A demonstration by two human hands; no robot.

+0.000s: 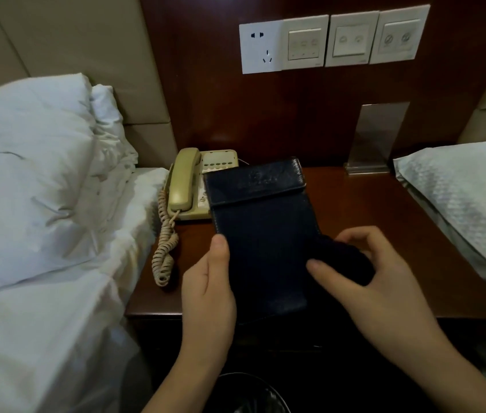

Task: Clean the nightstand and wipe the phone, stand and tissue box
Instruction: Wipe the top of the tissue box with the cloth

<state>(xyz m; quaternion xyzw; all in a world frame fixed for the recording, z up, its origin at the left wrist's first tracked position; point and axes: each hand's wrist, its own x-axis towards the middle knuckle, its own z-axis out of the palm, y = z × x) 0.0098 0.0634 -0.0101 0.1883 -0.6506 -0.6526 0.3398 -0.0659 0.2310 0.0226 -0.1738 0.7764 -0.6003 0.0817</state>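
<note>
While my left hand [209, 296] holds the dark leather tissue box [261, 234] by its left edge, thumb curled over the front, my right hand [384, 281] pinches a dark cloth [344, 263] against the box's lower right side. I judge the box-wiping step is under way; next, the cloth needs drawing across the remaining faces. No tissues are visible, so I cannot tell what the box contains. It is raised above the wooden nightstand [370, 204]. Behind it sits the beige phone [194, 183], with the clear stand [376, 138] at the back right. A bin's rim [247, 383] shows below, contents unclear.
</note>
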